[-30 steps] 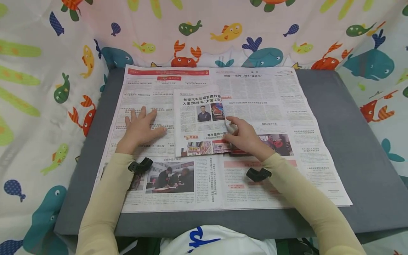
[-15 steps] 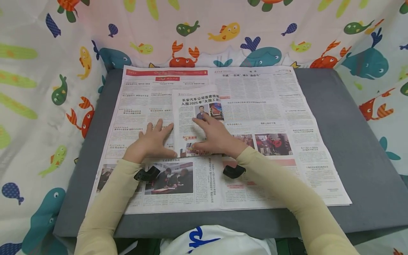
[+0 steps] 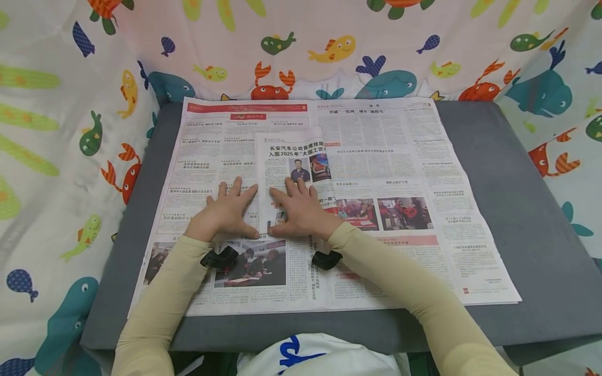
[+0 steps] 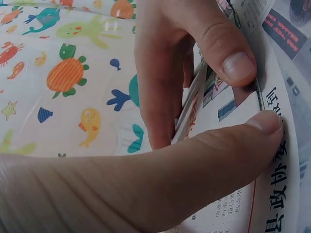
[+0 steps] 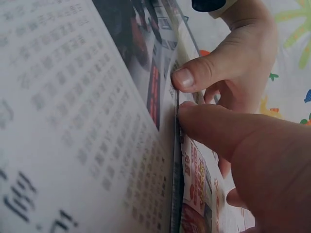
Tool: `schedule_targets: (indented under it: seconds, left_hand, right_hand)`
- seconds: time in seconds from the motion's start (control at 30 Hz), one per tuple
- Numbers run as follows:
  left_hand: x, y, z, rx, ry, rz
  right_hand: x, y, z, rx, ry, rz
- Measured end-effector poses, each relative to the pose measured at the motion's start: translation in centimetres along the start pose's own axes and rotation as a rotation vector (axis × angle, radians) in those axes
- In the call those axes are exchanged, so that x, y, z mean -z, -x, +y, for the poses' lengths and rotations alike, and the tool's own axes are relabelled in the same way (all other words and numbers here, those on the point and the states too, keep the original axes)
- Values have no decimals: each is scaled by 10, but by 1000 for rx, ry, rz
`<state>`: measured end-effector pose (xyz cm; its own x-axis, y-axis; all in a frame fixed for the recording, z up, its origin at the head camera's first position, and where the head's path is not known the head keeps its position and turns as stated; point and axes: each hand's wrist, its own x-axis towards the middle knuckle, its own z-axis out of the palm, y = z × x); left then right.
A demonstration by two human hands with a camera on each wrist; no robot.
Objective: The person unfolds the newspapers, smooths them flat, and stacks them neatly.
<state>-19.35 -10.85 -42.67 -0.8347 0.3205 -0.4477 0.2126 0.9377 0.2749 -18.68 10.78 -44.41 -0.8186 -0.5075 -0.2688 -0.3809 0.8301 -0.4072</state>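
A large newspaper lies spread over the table. At its middle sits a smaller folded newspaper section, with headlines and photos on its top face. My right hand rests on the lower part of this section, fingers spread. My left hand lies just left of the section, fingers spread on the larger sheet, its thumb near the section's lower left corner. In the left wrist view, the right thumb and the left thumb lie close together by a thin dark edge. What lies under the folded layer is hidden.
The grey tabletop shows around the newspaper. A curtain with printed sea animals stands behind and along both sides. A dark band sits on the left wrist and another dark band on the right.
My right hand has left the folded section's right edge and moved left across its face, fingers now spread. My left hand has shifted slightly right and nearer the body.
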Motion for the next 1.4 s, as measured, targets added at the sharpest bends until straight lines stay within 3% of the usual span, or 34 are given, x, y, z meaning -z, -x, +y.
schedule_targets:
  seconds: [0.53, 0.87, 1.1, 1.4]
  left_hand:
    - [-2, -2, -2, -4, -5, 7]
    - [-3, -2, -3, -8, 9, 2]
    - [-3, -2, -1, -9, 8, 12]
    - [-5, -4, 0, 3, 19, 30]
  right_hand:
    - [-4, -2, 2, 8, 38, 31]
    - [-1, -2, 6, 54, -78, 93]
    - [3, -3, 12, 132, -181, 210]
    - [7, 2, 16, 103, -280, 257]
